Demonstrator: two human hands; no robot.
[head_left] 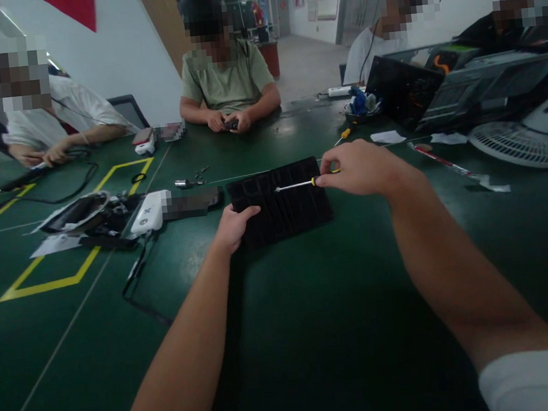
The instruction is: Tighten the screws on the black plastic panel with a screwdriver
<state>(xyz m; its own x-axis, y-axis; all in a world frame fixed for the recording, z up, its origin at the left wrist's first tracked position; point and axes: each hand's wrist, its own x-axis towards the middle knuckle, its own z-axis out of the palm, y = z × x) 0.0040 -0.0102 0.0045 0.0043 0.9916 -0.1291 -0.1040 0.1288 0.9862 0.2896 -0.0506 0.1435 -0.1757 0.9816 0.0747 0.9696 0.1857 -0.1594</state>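
Note:
A flat black rectangular part with ribs or compartments (284,211) is tilted over the green table in front of me. My left hand (235,227) grips its left edge, thumb on top and fingers out of sight behind it. In my right hand (360,166) is a screwdriver (296,185) with a thin metal shaft and a yellow-and-black handle, pinched by the fingers. Its shaft points left across the black part, and its tip is over the part's middle; whether they touch I cannot tell.
Left of the part lie a phone-like dark slab (191,203), a white device (150,212) with a cable, and a black pouch (81,214). Beyond is a second yellow-handled screwdriver (343,136). A white fan (522,143) lies at right. Several people sit around the table (313,305).

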